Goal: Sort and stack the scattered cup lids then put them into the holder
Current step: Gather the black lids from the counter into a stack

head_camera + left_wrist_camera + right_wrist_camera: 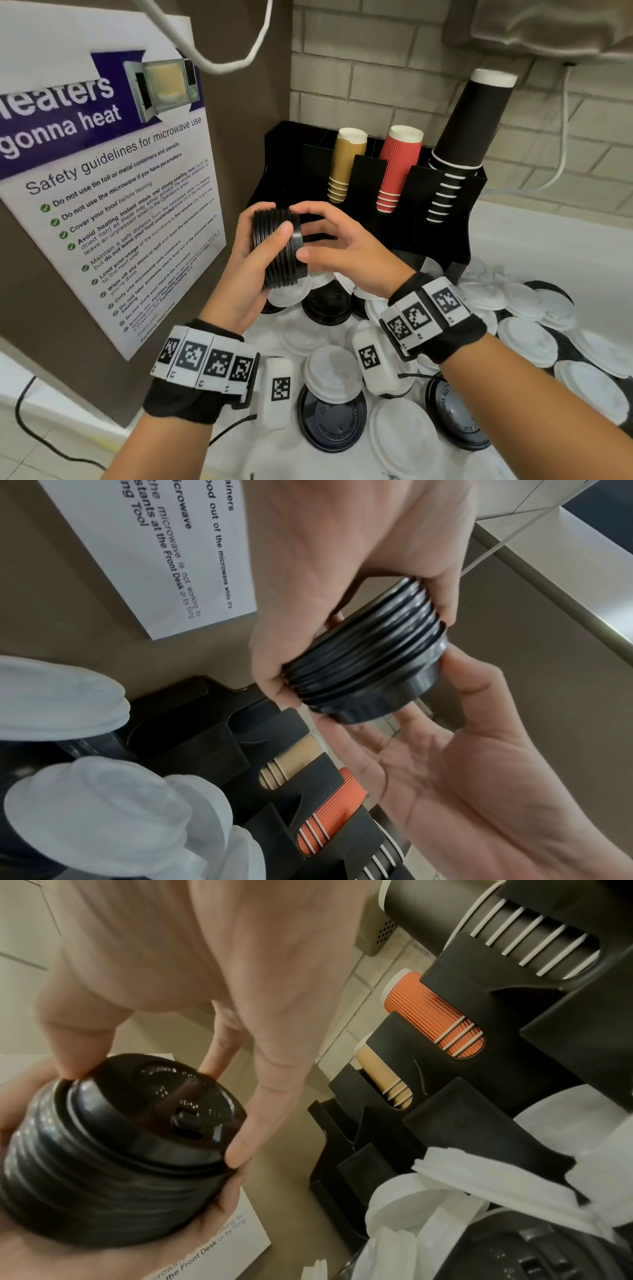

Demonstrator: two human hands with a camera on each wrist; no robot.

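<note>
A stack of several black cup lids lies sideways in my left hand, thumb across its ribbed side and fingers behind it. My right hand pinches the rim of the end lid with thumb and fingertips. In the left wrist view the black lid stack sits between the left hand and the right hand. The right wrist view shows the end lid's face ringed by the right fingertips. The black holder stands just behind both hands. Loose white lids and black lids cover the counter below.
Gold cups, red cups and black cups fill the holder's upper slots. A microwave safety poster hangs on the brown panel at left. Tiled wall behind; white cables hang at right.
</note>
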